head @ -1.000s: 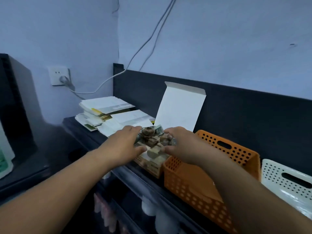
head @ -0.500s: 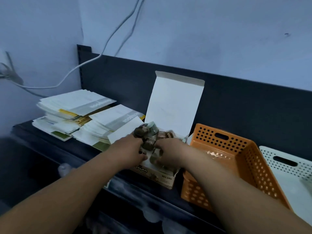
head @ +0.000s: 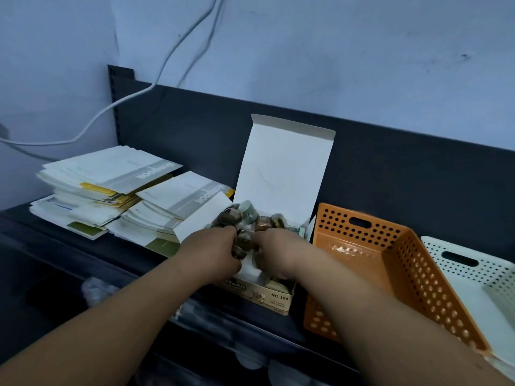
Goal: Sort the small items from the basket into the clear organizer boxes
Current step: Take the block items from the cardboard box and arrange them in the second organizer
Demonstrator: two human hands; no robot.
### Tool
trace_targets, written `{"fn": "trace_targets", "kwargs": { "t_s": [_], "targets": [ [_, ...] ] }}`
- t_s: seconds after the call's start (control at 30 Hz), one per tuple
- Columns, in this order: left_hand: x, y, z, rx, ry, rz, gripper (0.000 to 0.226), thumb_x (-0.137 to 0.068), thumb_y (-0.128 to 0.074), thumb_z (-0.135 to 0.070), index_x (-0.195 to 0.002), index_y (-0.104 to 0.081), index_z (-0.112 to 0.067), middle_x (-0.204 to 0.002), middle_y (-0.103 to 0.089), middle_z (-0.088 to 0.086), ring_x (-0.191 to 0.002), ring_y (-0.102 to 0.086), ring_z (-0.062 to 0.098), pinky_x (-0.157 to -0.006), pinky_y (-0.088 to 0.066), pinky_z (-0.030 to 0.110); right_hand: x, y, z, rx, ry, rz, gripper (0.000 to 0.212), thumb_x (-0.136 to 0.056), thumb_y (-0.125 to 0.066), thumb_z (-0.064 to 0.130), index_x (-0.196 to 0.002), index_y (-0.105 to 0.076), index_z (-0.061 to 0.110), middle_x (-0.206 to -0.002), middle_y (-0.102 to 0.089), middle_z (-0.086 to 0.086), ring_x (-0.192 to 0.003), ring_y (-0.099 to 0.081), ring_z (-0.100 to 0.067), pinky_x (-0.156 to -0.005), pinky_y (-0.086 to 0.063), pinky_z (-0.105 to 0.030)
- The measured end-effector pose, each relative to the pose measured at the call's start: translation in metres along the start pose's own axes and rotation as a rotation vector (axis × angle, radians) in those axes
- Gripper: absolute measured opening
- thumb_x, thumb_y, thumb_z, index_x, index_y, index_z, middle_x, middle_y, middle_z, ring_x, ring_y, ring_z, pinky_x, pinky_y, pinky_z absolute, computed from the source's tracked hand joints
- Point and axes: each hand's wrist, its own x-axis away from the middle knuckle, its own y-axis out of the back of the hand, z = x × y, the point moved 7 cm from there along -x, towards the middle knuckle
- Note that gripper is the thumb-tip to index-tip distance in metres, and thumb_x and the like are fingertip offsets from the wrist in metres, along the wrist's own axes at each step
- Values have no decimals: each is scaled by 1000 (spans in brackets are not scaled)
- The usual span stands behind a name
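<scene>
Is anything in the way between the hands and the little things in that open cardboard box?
Nothing visible. The left hand and right hand are inside the cardboard box, fingers curled round the small items; its lid stands open behind.

Single view, head-worn, wide-angle. Looks forward and down along both forearms (head: pixel 111 330), which enter from the bottom corners, onto a dark shelf (head: pixel 125 253) against a wall (head: pixel 334 51). Close range: left hand (head: pixel 211 252) and right hand (head: pixel 278 253) sit mid-frame over a box (head: pixel 278 298). The shelf's left end lies farther off than its right.
</scene>
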Motion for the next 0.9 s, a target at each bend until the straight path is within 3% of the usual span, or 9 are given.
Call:
{"fn": "trace_targets", "kwargs": {
  "t_s": [0.13,0.37,0.5,0.6,0.73,0.9],
  "targets": [
    [3,0,2,54,-17,-7,33,-80,-59,-38,-110,-52,-28,-102,-59,-5,-93,-55,18,-73,-44,31,1,-4,-3,31,-6,38,48,-89,-53,5,-133,-51,23,-117,-63,-7,-100,-61,-26,-85,-54,-39],
    [6,-1,2,65,-48,-25,35,-82,-57,-40,-116,-55,-34,-109,-59,-7,-98,-56,15,-71,-41,28,-2,-7,3,25,-5,53,59,-78,-73,21,-131,-47,21,-113,-62,-6,-100,-60,-26,-83,-54,-39],
    [8,0,5,109,-30,-23,33,-81,-57,-42,-112,-55,-33,-106,-60,-7,-94,-56,14,-76,-46,31,-4,-4,2,-8,-43,-29,38,-85,-60,12,-121,-49,18,-106,-62,-7,-93,-60,-26,-79,-55,-40],
    [11,5,6,180,-24,-31,33,-81,-58,-40,-113,-55,-32,-105,-61,-7,-93,-56,15,-77,-47,31,2,3,-3,-104,-67,-85,28,-90,-53,17,-117,-50,18,-103,-62,-4,-90,-59,-23,-74,-51,-35],
    [13,10,5,251,-21,-48,39,-82,-59,-35,-118,-51,-24,-110,-58,-4,-95,-56,16,-79,-48,32,22,22,-19,-304,-113,-213,32,-89,-58,21,-121,-51,24,-109,-60,-1,-94,-56,-20,-74,-47,-30],
    [15,18,-8,428,-59,-78,27,-80,-63,-28,-104,-50,-30,-101,-52,-9,-88,-54,10,-79,-50,35,57,35,-42,-488,-172,-442,31,-88,-59,17,-115,-53,30,-106,-56,4,-93,-55,-15,-76,-50,-31]
  ]
}}
